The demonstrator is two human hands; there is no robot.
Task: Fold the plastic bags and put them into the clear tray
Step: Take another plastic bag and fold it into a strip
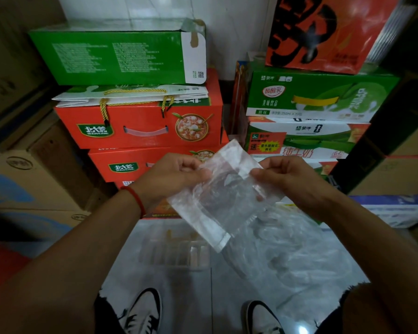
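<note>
Plastic bag (217, 196) pinched between left hand (171, 177) and right hand (287, 179) fingers, partly folded. Clear tray (174, 251) below fingers; contents unclear. More bags (287, 249) apparently remain.

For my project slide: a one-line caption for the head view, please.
Left hand and right hand hold a plastic bag above the clear tray.

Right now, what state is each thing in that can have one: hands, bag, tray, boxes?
Left hand: pinching the bag's left edge.
Right hand: pinching the bag's right edge.
Bag: clear, held up between both hands, partly folded.
Tray: clear, on the floor below the hands; contents hard to tell.
Loose plastic: crumpled heap on the floor, right of the tray.
Green box: end flap open, on the stack.
</note>
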